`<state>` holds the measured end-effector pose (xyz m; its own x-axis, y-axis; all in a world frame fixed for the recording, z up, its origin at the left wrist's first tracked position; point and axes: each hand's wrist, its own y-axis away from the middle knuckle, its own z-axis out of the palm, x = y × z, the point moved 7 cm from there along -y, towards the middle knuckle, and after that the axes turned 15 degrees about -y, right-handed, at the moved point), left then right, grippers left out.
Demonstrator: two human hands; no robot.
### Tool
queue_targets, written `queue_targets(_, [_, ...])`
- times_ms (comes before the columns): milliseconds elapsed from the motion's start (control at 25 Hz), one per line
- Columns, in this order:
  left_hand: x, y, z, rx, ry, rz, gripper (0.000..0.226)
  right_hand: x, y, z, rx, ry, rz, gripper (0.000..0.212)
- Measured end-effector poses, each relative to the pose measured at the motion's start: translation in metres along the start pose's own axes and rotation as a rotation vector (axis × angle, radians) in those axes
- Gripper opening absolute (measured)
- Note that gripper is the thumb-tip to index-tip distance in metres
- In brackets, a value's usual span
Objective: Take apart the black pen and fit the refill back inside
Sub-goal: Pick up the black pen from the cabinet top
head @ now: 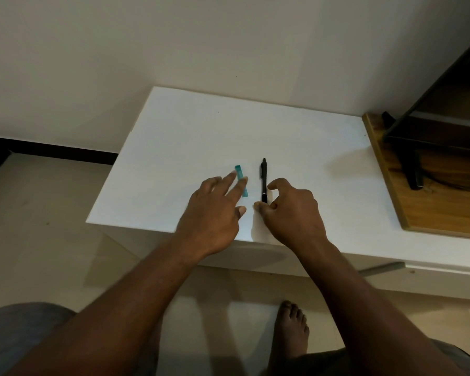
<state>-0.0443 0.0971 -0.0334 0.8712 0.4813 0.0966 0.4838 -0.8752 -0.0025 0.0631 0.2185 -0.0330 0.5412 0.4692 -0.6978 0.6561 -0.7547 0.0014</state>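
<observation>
- Left hand (pixel 215 204), fingers straight, touches a teal strip (pixel 241 180).
- Black pen (pixel 263 180) lies on the white bench (pixel 174 137); probably light, stiff, slick. Grip both barrel halves.
- Right hand (pixel 291 207) pinches its near end.

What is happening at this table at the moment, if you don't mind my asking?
A person is working at a white table with bare hands. The right hand curls its thumb and forefinger around the near end of a black pen, which lies on the table in one piece; whether it grips yet is unclear. The left hand lays straight fingers across a small blue strip beside the pen.
</observation>
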Motion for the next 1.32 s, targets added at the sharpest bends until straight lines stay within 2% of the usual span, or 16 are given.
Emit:
queue_targets(280, [0.003,0.005,0.011,0.003,-0.220,0.076,0.060,0.005,-0.003,0.000,0.001,-0.040,0.029,0.050])
queue_targets(520, [-0.001,0.002,-0.004,-0.004,-0.229,-0.016,0.057,0.007,-0.005,-0.005,-0.005,-0.079,0.067,0.053])
queue_targets(720, [-0.006,0.002,-0.024,0.078,-0.306,-0.086,0.032,0.008,-0.005,-0.006,-0.044,-0.104,0.082,0.057])
queue_targets(880, [-0.016,0.006,-0.030,0.108,-0.170,-0.196,0.014,0.007,-0.006,-0.007,-0.070,-0.087,0.084,0.061])
queue_targets(1040, [-0.021,0.005,-0.024,0.096,-0.005,-0.266,0.021,0.006,-0.006,-0.008,-0.076,-0.080,0.080,0.061])
queue_targets(1320, [-0.027,0.002,-0.014,0.017,0.136,-0.314,0.005,0.003,-0.005,-0.010,-0.061,-0.076,0.064,0.058])
